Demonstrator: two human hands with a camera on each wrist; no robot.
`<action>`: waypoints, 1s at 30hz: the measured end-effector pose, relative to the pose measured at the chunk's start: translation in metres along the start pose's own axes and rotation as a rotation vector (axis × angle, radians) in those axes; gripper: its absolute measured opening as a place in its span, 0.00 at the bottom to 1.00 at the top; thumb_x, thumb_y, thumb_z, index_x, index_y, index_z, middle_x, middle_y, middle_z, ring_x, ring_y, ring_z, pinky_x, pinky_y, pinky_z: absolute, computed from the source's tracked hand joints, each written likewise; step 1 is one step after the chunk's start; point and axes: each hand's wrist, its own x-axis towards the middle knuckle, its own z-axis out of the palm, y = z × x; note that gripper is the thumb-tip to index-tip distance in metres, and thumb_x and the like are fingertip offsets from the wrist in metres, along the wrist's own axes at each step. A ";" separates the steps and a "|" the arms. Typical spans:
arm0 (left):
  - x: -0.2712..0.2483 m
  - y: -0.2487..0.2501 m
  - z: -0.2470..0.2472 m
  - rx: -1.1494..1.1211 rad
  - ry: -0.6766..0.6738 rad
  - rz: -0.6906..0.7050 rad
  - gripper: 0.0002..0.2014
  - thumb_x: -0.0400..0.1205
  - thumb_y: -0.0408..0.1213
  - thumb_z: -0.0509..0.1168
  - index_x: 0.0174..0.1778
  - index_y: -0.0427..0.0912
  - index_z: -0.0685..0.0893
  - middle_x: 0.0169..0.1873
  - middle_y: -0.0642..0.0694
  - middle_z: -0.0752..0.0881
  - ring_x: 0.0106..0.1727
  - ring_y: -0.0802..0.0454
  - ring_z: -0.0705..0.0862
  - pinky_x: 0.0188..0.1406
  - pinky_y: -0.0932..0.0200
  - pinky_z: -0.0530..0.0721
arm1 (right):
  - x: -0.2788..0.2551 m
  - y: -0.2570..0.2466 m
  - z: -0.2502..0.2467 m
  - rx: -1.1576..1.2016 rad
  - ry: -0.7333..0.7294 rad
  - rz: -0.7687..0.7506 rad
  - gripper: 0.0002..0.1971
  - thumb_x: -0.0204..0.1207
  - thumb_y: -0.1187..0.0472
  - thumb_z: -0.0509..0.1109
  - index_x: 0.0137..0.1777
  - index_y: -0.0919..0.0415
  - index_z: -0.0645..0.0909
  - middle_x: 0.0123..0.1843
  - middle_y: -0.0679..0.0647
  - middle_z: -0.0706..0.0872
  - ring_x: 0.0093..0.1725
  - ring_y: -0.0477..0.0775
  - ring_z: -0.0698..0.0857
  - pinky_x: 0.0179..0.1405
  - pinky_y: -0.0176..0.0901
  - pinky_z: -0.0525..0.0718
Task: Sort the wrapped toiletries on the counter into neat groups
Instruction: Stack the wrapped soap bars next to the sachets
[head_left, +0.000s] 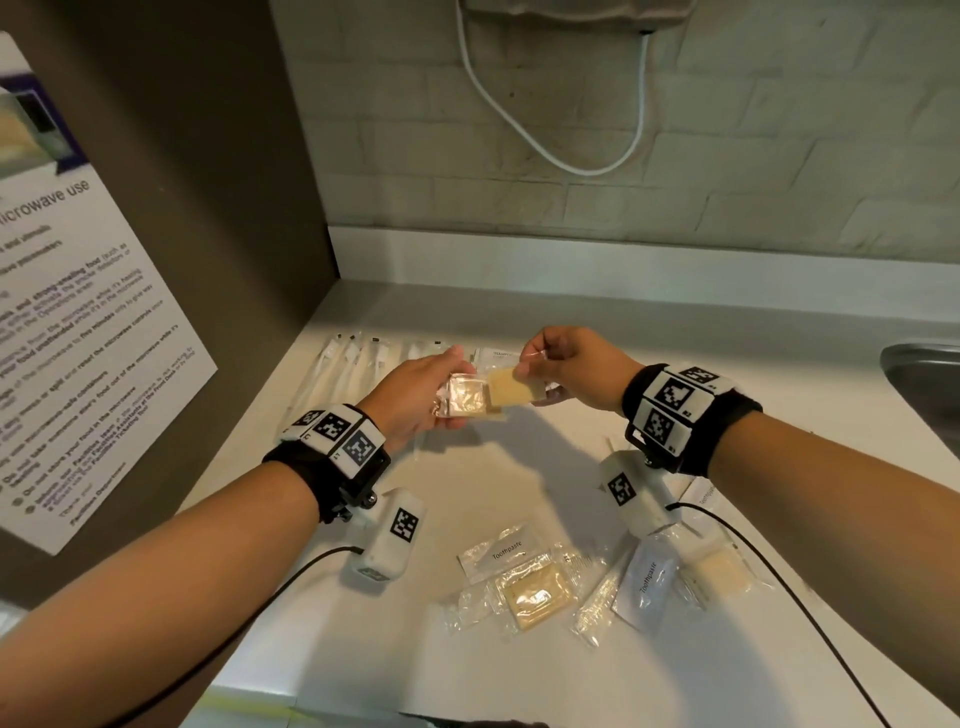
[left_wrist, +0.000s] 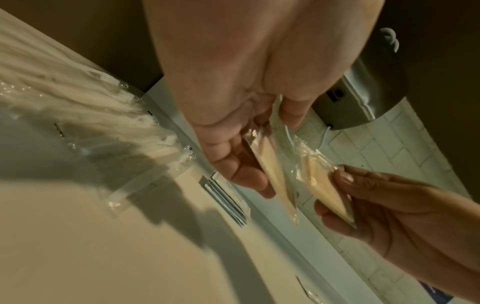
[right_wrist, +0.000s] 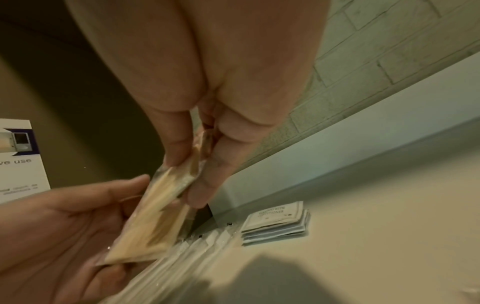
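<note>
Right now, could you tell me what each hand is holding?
Each holds a wrapped soap bar by its edge: left hand, left soap; right hand, right soap.

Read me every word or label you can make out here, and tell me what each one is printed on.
"Toothpaste": white sachet near the front of the counter.
"Toothpaste": second white sachet to its right.
"microwave use": heading of the white wall notice; its body text is too blurred to read reliably.
"...WITH CONDITIONER": top sachet of the white stack; first word unreadable.
Square black-and-white codes on the wristbands: not text.
</note>
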 end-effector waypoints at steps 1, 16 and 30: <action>-0.001 0.001 0.001 -0.023 -0.012 -0.029 0.19 0.88 0.51 0.57 0.52 0.40 0.86 0.49 0.38 0.89 0.44 0.46 0.87 0.41 0.53 0.86 | 0.001 -0.001 0.003 -0.016 -0.003 -0.002 0.05 0.77 0.68 0.71 0.42 0.61 0.78 0.39 0.54 0.86 0.37 0.49 0.87 0.35 0.36 0.90; -0.018 -0.011 -0.010 0.081 -0.091 -0.056 0.23 0.84 0.24 0.59 0.73 0.49 0.74 0.56 0.39 0.80 0.38 0.49 0.86 0.44 0.49 0.92 | -0.014 0.004 0.041 -0.415 0.112 0.048 0.16 0.70 0.51 0.78 0.49 0.58 0.78 0.36 0.48 0.80 0.32 0.51 0.82 0.29 0.36 0.78; -0.040 -0.022 -0.015 0.153 -0.059 0.000 0.17 0.84 0.25 0.58 0.66 0.43 0.82 0.57 0.43 0.80 0.43 0.47 0.86 0.48 0.54 0.90 | -0.099 0.029 0.070 -0.913 -0.374 0.144 0.16 0.63 0.57 0.80 0.49 0.52 0.79 0.49 0.45 0.82 0.50 0.49 0.81 0.55 0.42 0.82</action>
